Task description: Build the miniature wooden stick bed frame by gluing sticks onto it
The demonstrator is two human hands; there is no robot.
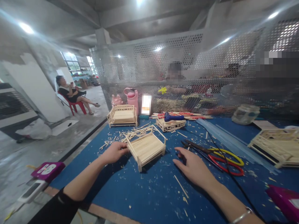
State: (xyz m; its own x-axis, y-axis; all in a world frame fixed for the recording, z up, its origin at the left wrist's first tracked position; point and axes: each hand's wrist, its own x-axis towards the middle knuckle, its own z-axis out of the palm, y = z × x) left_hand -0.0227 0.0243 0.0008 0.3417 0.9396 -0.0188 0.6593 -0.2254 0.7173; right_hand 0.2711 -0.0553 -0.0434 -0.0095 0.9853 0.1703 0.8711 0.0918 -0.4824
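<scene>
A small bed-shaped frame of pale wooden sticks [147, 147] stands tilted on the blue tabletop [140, 193]. My left hand [116, 152] has its thumb and fingers closed on the frame's left corner; the fingertips are partly hidden. To the right, my right hand [193, 165] holds nothing, thumb and fingers apart, just off the frame. Close beyond it lie scissors [219, 155] with one yellow and one red handle, overlapping a dark tool. Cut stick pieces [133, 133] are scattered behind the frame.
More stick frames stand at back left [122, 115] and far right [277, 146]. A blue tool [174, 117] rests on a low stick piece [169, 125]. A pink bottle [132, 99], a clear jar [245, 114] and a black cord [224, 158] are nearby. A person [70, 91] sits left.
</scene>
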